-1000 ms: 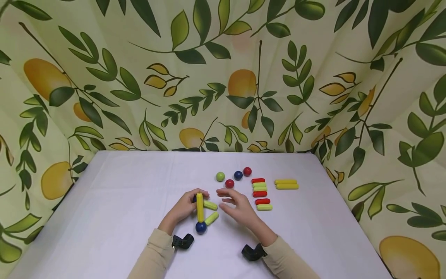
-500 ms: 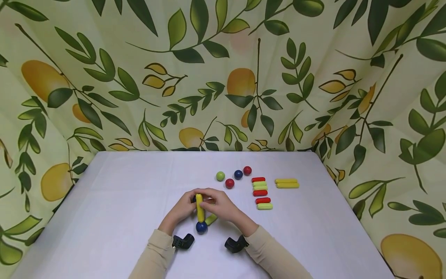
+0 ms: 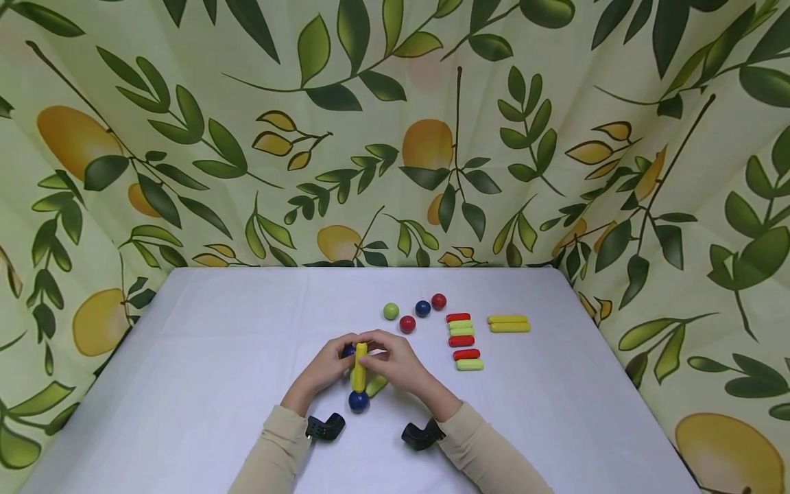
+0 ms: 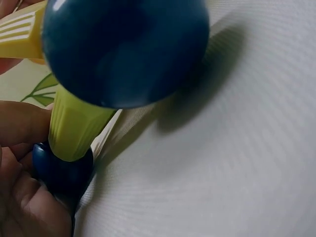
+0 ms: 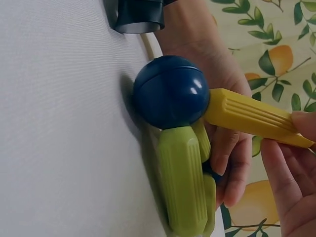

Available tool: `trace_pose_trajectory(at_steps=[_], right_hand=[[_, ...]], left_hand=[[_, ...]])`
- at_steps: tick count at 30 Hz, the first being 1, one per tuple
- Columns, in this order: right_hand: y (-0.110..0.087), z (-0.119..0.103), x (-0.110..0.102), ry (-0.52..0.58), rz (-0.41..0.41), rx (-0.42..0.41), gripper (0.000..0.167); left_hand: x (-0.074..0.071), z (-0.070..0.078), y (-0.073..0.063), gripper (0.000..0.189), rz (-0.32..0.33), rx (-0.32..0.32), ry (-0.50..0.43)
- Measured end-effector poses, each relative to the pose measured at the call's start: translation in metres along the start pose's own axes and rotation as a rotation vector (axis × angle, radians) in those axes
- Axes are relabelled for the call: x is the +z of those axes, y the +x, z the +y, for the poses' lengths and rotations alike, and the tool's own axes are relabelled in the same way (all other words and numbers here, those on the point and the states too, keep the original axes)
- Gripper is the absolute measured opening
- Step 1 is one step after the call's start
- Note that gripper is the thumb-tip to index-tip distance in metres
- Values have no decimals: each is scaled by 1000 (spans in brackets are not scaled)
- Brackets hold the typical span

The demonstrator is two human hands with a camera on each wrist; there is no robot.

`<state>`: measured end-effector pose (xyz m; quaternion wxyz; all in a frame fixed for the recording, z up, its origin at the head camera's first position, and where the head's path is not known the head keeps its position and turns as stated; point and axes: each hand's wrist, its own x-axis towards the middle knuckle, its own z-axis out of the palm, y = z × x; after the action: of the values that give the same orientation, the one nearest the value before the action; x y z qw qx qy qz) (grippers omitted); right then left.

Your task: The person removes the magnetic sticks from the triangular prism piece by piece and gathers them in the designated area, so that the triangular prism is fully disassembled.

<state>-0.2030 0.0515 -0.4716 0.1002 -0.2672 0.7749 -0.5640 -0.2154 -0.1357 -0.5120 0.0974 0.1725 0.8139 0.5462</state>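
Observation:
A joined toy piece of ribbed rods and balls stands between the hands. Its near blue ball (image 5: 170, 91) bears a raised yellow rod (image 5: 254, 116) and light green rods (image 5: 182, 182) lying low near the white cloth. My right hand (image 3: 398, 360) pinches the free upper end of the yellow rod between thumb and fingers. At the far end of a green rod (image 4: 76, 126), a second blue ball (image 4: 64, 168) sits in my left hand (image 3: 327, 360), its fingers curled round it. The hands partly hide the far end of the piece in the head view.
Behind the hands lie loose balls: a green ball (image 3: 391, 311), a blue ball (image 3: 422, 309) and two red balls (image 3: 407, 324). To the right are short red and green rods (image 3: 461, 340) and two yellow rods (image 3: 509, 323). A leaf-patterned curtain (image 3: 395, 137) surrounds the table.
My right hand has come left from beside the piece and taken hold of the yellow rod's top. That rod's upper end has since shifted slightly right. The left hand stays about where it was.

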Motion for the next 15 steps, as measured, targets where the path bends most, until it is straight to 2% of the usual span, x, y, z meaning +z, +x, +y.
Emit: trace_pose_trajectory(at_steps=[7,13,15], right_hand=[[-5,1,1,38,66,9,30],[-10,0,0,82,120,33,32],[-13,-6,-2,86,128,29,33]], left_hand=[[0,-2,0,20,-5,32,-8],[0,0,0,21,0,0,-33],[0,1,0,22,5,-3,-31]])
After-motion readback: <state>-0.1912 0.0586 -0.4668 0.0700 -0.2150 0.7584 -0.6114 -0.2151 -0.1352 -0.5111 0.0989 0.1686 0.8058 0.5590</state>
